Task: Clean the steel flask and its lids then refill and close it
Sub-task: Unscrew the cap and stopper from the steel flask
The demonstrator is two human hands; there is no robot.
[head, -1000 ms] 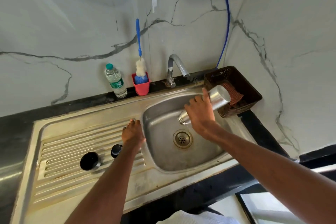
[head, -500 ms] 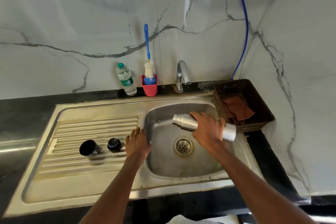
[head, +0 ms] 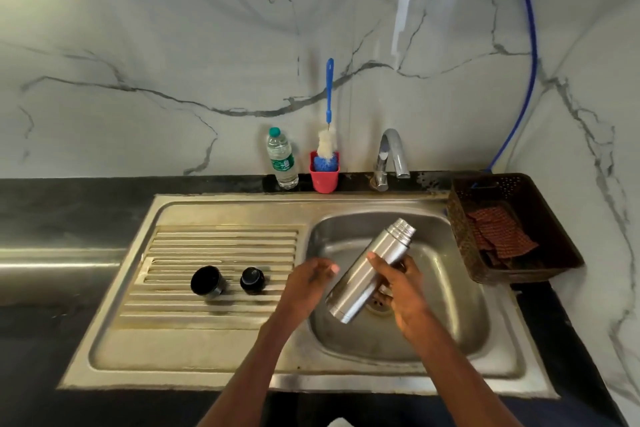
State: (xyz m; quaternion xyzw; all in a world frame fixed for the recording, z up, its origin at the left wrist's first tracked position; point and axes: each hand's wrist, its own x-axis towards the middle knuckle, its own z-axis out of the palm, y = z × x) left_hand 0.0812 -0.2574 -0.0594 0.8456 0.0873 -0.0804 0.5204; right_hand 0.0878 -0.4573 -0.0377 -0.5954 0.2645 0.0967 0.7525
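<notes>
I've got the flask (head: 372, 269) in my right hand (head: 403, 288), fingers wrapped round its body, tilted over the sink (head: 398, 354), mouth twd the tap (head: 391, 158). Left hand (head: 308, 282) loose, empty, beside it. Next: grip firm, steel's slick; brush (head: 328, 135) inside.

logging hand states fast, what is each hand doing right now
Left hand: open, fingers loosely bent beside the steel flask, holding nothing.
Right hand: gripping the flask over the sink.
</notes>
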